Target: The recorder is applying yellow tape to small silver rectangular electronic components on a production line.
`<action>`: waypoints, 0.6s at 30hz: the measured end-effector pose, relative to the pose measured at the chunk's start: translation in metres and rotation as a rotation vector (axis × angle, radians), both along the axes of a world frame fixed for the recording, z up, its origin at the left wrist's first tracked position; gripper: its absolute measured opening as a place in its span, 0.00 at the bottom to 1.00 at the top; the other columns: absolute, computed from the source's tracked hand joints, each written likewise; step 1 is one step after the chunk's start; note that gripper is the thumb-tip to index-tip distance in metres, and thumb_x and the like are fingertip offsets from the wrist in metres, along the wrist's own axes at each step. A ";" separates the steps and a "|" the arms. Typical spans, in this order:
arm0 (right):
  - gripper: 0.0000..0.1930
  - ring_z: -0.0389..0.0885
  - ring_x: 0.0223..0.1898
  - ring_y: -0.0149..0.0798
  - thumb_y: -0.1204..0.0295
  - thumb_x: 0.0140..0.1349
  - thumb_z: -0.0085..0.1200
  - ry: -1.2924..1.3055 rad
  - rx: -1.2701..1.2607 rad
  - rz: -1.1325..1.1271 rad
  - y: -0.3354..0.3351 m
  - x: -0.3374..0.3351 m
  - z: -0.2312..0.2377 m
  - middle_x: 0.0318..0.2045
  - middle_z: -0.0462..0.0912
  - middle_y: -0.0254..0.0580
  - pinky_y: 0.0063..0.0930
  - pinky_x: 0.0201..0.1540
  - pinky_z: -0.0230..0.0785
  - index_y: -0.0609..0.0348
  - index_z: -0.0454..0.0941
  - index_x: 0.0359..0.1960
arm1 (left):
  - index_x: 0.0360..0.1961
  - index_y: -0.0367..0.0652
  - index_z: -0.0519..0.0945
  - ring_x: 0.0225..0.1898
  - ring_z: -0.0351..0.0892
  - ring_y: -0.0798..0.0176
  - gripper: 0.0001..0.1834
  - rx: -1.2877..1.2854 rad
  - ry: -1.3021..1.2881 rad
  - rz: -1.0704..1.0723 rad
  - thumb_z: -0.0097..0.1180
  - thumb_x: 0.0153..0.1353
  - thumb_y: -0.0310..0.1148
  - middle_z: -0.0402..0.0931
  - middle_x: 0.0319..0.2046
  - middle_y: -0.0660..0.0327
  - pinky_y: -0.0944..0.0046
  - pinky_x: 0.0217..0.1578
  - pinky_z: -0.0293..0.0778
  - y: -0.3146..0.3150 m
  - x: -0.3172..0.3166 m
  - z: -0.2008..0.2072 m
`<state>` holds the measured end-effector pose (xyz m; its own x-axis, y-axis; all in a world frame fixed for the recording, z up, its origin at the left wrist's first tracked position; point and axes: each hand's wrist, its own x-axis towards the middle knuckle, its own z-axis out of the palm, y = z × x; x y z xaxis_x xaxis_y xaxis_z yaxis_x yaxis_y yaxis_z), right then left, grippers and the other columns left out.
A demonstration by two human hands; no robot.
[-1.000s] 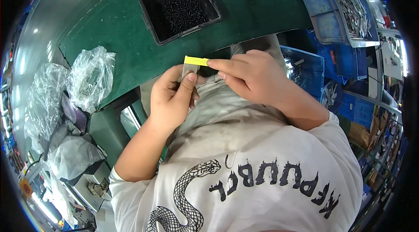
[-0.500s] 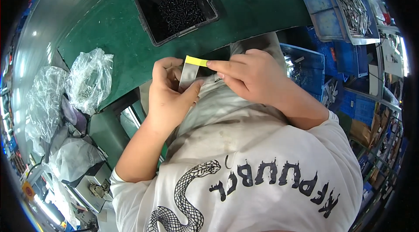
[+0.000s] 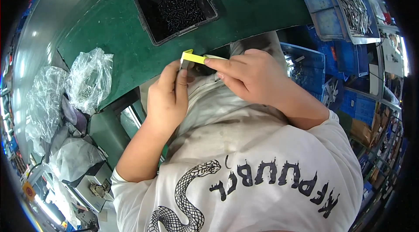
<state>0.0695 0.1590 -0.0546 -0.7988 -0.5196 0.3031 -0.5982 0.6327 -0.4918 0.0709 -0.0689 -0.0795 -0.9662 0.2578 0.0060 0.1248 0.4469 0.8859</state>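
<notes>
Green table beyond; just off its near edge, yellow strip against grey plate. Left fingers nearly closed on the plate; right fingers at the strip's right end, cannot tell if pinching. Likely light, limp strip; best held by its ends.

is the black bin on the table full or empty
Partly full: small black pieces lie inside the bin, below its rim.

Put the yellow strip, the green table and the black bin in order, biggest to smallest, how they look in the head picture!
1. Green table
2. Black bin
3. Yellow strip
</notes>
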 end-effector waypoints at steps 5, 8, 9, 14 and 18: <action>0.20 0.71 0.17 0.36 0.73 0.59 0.58 -0.024 0.029 -0.013 0.003 0.000 0.002 0.18 0.75 0.31 0.29 0.24 0.60 0.51 0.78 0.55 | 0.51 0.34 0.72 0.34 0.83 0.68 0.12 0.346 -0.275 0.030 0.41 0.75 0.30 0.83 0.43 0.55 0.70 0.32 0.77 0.002 -0.003 0.009; 0.21 0.71 0.17 0.36 0.74 0.58 0.58 -0.019 0.035 -0.024 0.003 0.001 0.000 0.18 0.76 0.31 0.29 0.24 0.60 0.50 0.78 0.56 | 0.51 0.35 0.71 0.34 0.82 0.70 0.13 0.409 -0.380 0.016 0.39 0.76 0.32 0.83 0.44 0.56 0.73 0.30 0.75 0.001 -0.003 0.009; 0.21 0.71 0.18 0.36 0.74 0.58 0.58 -0.011 0.031 -0.026 0.004 0.001 0.000 0.19 0.76 0.30 0.29 0.25 0.60 0.50 0.78 0.56 | 0.50 0.35 0.71 0.32 0.81 0.71 0.13 0.414 -0.403 0.018 0.38 0.76 0.33 0.83 0.43 0.56 0.74 0.29 0.74 0.001 -0.004 0.009; 0.22 0.71 0.18 0.36 0.74 0.57 0.58 -0.008 0.053 -0.034 0.004 0.001 0.000 0.19 0.75 0.31 0.29 0.25 0.60 0.50 0.79 0.55 | 0.50 0.35 0.71 0.30 0.81 0.70 0.13 0.463 -0.440 0.007 0.38 0.76 0.32 0.83 0.42 0.55 0.73 0.27 0.73 0.000 -0.004 0.010; 0.21 0.71 0.18 0.36 0.75 0.57 0.58 -0.013 0.066 -0.041 0.005 0.001 -0.001 0.18 0.75 0.31 0.29 0.25 0.61 0.50 0.80 0.55 | 0.49 0.34 0.71 0.28 0.81 0.69 0.12 0.499 -0.467 0.003 0.38 0.76 0.31 0.83 0.40 0.54 0.72 0.26 0.73 0.001 -0.004 0.010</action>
<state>0.0701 0.1635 -0.0557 -0.8235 -0.5048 0.2589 -0.5650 0.6877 -0.4559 0.0666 -0.0683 -0.0698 -0.8972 0.3295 -0.2942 -0.3213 -0.0297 0.9465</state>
